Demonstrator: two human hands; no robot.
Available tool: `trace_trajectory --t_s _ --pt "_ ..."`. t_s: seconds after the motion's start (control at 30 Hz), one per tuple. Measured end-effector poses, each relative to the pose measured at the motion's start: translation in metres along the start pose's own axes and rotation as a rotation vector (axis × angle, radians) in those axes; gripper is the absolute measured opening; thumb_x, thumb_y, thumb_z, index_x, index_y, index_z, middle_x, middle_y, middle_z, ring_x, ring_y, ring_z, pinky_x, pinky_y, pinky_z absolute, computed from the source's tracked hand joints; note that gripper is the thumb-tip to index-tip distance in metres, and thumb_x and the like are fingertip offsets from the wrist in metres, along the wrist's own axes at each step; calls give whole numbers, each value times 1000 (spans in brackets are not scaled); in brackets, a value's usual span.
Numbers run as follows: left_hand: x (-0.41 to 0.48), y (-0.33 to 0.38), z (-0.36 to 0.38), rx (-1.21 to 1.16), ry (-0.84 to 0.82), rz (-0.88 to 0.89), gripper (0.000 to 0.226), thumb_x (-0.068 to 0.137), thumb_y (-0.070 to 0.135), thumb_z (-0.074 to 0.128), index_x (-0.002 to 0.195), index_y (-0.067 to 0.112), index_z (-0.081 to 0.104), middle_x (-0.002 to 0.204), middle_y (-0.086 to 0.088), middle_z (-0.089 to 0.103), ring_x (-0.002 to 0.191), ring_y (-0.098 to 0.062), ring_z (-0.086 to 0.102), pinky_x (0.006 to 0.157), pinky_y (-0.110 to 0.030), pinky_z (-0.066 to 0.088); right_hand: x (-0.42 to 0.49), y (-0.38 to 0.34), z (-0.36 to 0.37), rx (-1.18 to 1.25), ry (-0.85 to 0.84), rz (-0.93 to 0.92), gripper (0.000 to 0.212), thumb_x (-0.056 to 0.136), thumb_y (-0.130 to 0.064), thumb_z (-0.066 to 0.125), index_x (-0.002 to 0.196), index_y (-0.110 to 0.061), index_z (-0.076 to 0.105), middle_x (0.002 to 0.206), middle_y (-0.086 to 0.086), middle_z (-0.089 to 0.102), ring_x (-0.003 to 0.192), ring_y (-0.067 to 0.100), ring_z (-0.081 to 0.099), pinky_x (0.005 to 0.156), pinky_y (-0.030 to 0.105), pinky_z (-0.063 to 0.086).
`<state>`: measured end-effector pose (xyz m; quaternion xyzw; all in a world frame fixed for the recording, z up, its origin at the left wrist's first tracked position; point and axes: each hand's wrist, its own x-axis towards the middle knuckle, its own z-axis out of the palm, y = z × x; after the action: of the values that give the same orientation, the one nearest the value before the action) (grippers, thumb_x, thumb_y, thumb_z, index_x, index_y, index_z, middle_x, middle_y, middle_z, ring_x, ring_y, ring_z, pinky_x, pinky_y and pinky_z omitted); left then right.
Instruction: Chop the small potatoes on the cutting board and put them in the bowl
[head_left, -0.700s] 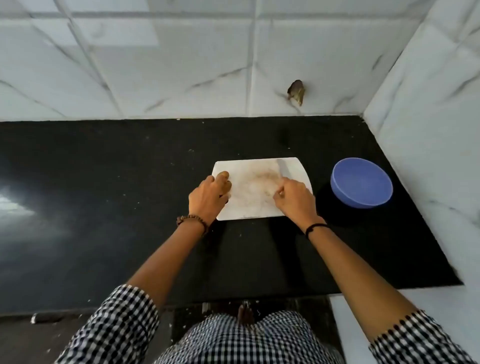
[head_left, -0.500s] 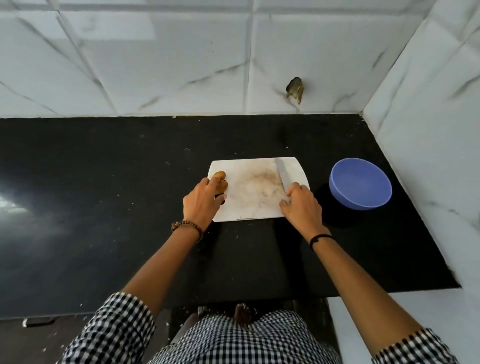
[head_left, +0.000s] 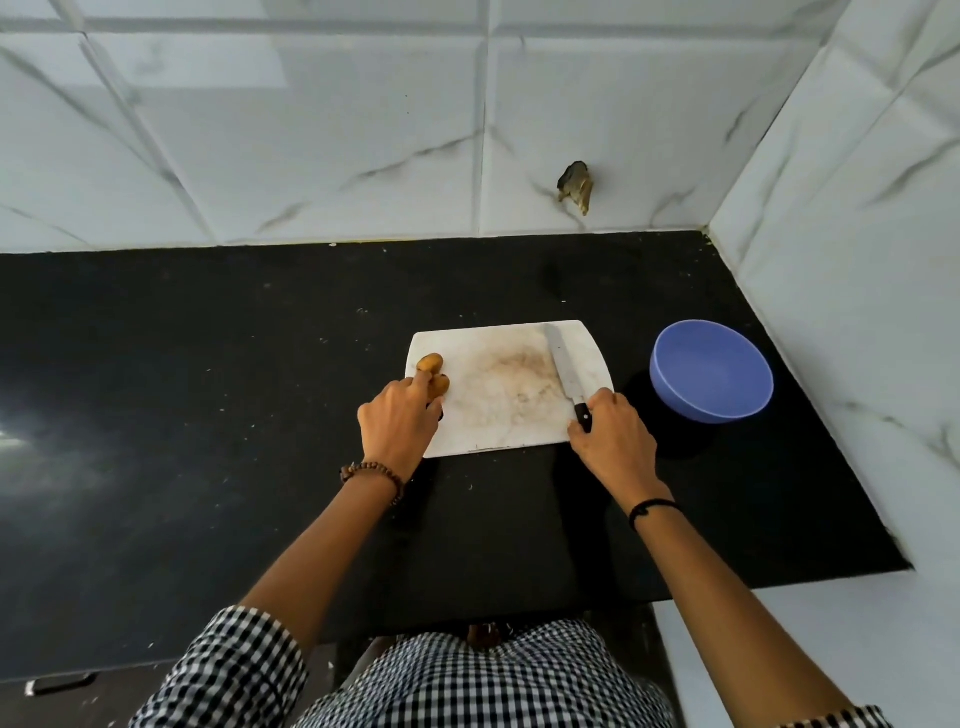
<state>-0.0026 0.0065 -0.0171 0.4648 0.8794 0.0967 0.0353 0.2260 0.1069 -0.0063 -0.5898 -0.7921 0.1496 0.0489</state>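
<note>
A white cutting board (head_left: 511, 421), stained brown in the middle, lies on the black counter. Two small yellow-brown potatoes (head_left: 431, 364) sit at its left edge. My left hand (head_left: 397, 423) rests over the nearer potato, fingertips touching it. A knife (head_left: 563, 371) lies on the board's right side, blade pointing away. My right hand (head_left: 613, 434) grips its black handle at the board's near right corner. A blue bowl (head_left: 711, 369) stands to the right of the board; nothing shows inside it.
The black counter (head_left: 208, 415) runs wide to the left and ends in a front edge near my body. White marble-tiled walls close the back and right side, close behind the bowl. A small brown broken patch (head_left: 574, 187) marks the back wall.
My left hand drew back toward me, uncovering the two potatoes. My right hand slid back along the knife to its handle, baring the blade on the board.
</note>
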Motion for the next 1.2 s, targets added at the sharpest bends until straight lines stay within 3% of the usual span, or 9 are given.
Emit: trace_trajectory --t_s 0.2,0.33,0.4,0.5,0.73,0.9,1.0,1.1,1.2 --pt "-7 7 1 -214 21 195 27 94 38 51 119 27 55 100 7 63 84 -12 60 60 -32 52 2 2 1 62 -21 18 26 92 -32 65 107 -12 60 108 4 57 90 20 59 71 35 54" --pt "2 21 7 -375 -12 258 29 95 38 52 123 29 53 112 10 61 96 -7 60 70 -32 55 5 -2 0 148 -82 89 30 86 -39 69 92 -12 60 89 4 61 74 19 61 63 36 55" --pt "10 26 12 -473 -57 249 29 95 34 56 122 26 54 114 9 62 97 -7 60 76 -27 53 4 -6 -2 305 -137 157 29 86 -39 68 90 -12 57 82 4 63 69 19 64 62 37 58" --pt "24 31 21 -574 -96 288 29 92 26 61 121 21 57 112 4 63 95 -8 61 84 -32 54 1 -15 -4 533 -247 256 20 93 -33 59 98 -15 54 82 6 67 61 14 67 52 23 51" --pt "37 42 29 -622 -102 343 30 85 28 70 113 21 62 109 5 61 92 -8 58 84 -27 52 -7 -36 2 955 -293 400 16 97 -26 52 100 -13 60 74 6 57 48 9 43 41 22 34" --pt "40 47 34 -673 -136 322 37 81 30 74 114 17 64 107 2 63 94 -11 58 85 -28 52 -10 -40 3 993 -311 381 16 95 -24 55 97 -8 59 72 9 53 45 9 39 40 21 32" --pt "39 45 35 -697 -149 289 40 83 34 72 118 16 65 109 0 67 96 -11 59 86 -25 50 -12 -41 3 1014 -302 385 29 96 -33 58 101 -4 57 70 8 52 45 9 38 40 21 31" --pt "36 42 35 -759 -167 251 39 81 29 75 116 17 66 109 3 67 94 -6 60 83 -11 48 -17 -42 4 1020 -298 369 36 97 -43 56 101 -8 61 69 6 55 47 8 41 41 20 33" --pt "32 40 37 -803 -174 219 41 77 26 79 115 18 66 110 5 65 95 -4 60 86 -15 50 -24 -43 6 971 -286 319 34 98 -46 53 97 -14 65 70 4 61 49 8 47 44 20 38"
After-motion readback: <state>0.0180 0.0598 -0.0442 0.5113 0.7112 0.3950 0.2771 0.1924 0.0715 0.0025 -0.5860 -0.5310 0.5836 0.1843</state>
